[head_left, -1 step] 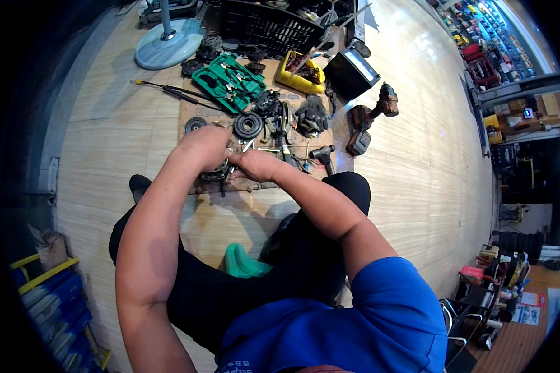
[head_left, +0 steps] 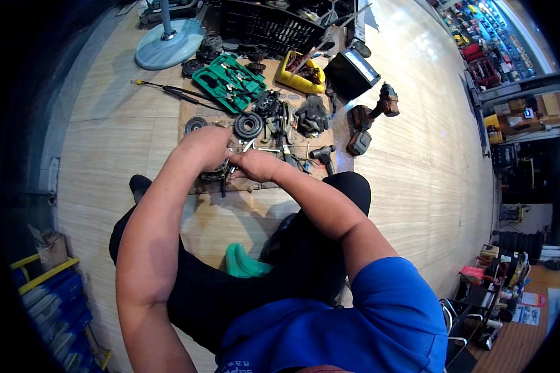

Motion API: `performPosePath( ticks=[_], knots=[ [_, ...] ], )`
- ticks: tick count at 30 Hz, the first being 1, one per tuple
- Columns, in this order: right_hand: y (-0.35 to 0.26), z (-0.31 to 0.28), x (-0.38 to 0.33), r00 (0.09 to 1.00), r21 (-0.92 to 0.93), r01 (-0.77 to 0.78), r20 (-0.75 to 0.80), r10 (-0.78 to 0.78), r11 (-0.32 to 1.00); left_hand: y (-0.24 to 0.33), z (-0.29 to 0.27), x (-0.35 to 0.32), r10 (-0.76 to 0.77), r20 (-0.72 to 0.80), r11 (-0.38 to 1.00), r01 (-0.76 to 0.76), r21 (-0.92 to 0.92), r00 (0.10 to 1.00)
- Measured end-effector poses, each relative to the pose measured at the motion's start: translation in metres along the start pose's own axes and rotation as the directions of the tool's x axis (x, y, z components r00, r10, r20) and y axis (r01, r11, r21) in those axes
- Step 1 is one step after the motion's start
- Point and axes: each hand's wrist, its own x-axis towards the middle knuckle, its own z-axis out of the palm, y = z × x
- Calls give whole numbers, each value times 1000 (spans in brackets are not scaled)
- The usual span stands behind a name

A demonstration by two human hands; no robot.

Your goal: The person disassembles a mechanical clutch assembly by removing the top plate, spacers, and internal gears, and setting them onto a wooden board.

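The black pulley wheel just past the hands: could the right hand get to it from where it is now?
Probably yes. The black pulley wheel lies uncovered on the cardboard, just beyond the right hand, with only small loose metal parts between them. The hand appears busy on the dark part, beside the left hand.

Pale, honey-toned wood planks run across the floor (head_left: 417, 161), and a brown cardboard sheet (head_left: 255, 211) lies on it. Near the cardboard's far edge there's a bright green tool case (head_left: 227, 81) with silvery tools inside, and beside it a yellow tray (head_left: 298, 78). A black pulley wheel (head_left: 248, 125), dark grey gloves (head_left: 312, 114). At the floor's far left, a light blue-grey round fan base (head_left: 168, 50). The shirt (head_left: 354, 323) is vivid blue, the trousers (head_left: 242, 280) black, with something teal-green (head_left: 242, 264) against them.
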Motion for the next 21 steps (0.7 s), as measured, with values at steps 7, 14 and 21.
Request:
performPosePath(
  ticks=[7,14,21],
  knots=[
    [3,-4,-5,996,128,57,-75,-48,990,0,-2,-5,-9,-30,1000,9,-11,1000],
    [7,10,3,998,169,-1,-58,11,986,-1,-4,-3,-18,-20,1000,18,-9,1000],
    [9,-1,10,957,237,179,-267,-113,955,-4,-1,-1,-6,-17,999,7,33,1000]
  ],
)
